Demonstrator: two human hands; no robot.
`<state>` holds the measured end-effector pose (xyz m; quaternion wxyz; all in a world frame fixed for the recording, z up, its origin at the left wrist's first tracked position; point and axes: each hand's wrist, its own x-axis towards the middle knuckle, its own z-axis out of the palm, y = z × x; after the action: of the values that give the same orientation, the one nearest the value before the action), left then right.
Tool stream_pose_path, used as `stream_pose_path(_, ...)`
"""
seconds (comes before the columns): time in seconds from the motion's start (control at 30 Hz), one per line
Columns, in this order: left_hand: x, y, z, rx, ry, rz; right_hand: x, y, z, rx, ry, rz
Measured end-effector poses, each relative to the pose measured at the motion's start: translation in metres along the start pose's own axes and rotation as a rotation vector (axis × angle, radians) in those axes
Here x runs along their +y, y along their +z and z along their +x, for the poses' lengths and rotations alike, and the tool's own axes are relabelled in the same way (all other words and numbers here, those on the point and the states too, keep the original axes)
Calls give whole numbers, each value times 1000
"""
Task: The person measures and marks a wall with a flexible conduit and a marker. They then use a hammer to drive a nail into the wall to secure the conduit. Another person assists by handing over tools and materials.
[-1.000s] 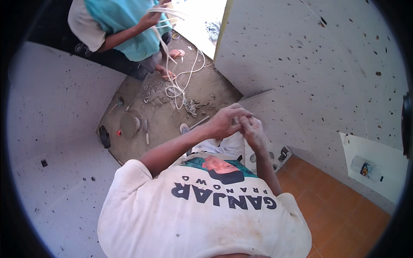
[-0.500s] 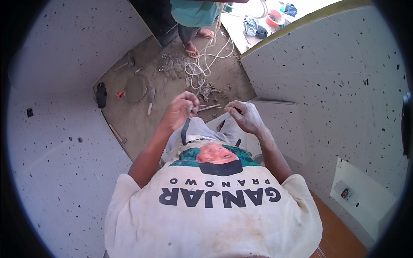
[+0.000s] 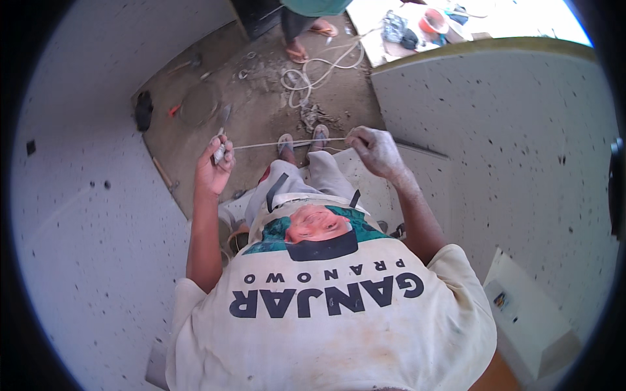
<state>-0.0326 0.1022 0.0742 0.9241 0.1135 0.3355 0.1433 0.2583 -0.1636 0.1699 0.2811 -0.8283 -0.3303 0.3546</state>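
A thin pale string (image 3: 264, 143) runs almost level in front of my legs, stretched between my hands. My left hand (image 3: 216, 166) is closed around its left end and a small greyish piece, which may be wound string; its kind is unclear. At the other end, my right hand (image 3: 376, 153), coated in whitish dust, pinches the string between thumb and fingers. A second strand hangs slack below it near my right hand. My sandalled feet (image 3: 319, 133) show beyond the string.
Speckled grey panels (image 3: 495, 124) rise on both sides. On the dirt floor lie a coiled pale hose (image 3: 301, 81), a trowel (image 3: 225, 114), a hammer (image 3: 182, 65) and a dark bundle (image 3: 144, 111). Another person in sandals (image 3: 297, 51) stands ahead. Outside is an orange bucket (image 3: 433, 21).
My hands have moved apart, the left one going left, and a longer stretch of string shows between them. The view has shifted, bringing my feet into sight.
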Motion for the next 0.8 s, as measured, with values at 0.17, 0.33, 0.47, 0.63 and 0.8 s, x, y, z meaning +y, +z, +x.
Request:
stream_pose_path(0.17, 5, -13, -31, 71, 170, -30, 9, -20, 41, 39, -66, -15)
stream_pose_path(0.33, -16, -26, -63, 228, 238, -22, 6, -35, 60, 0, -82, -88)
stream_pose_path(0.47, -40, -44, -85, 286, 355, -35, 26, -41, 74, -1, -73, -62)
stream_pose_path(0.63, -67, -50, -113, 447, 407, -24, 17, -37, 84, -50, -121, -102)
stream_pose_path(0.8, -77, -84, -138, 629, 340, 209, 1, -26, 92, -8, -194, -114)
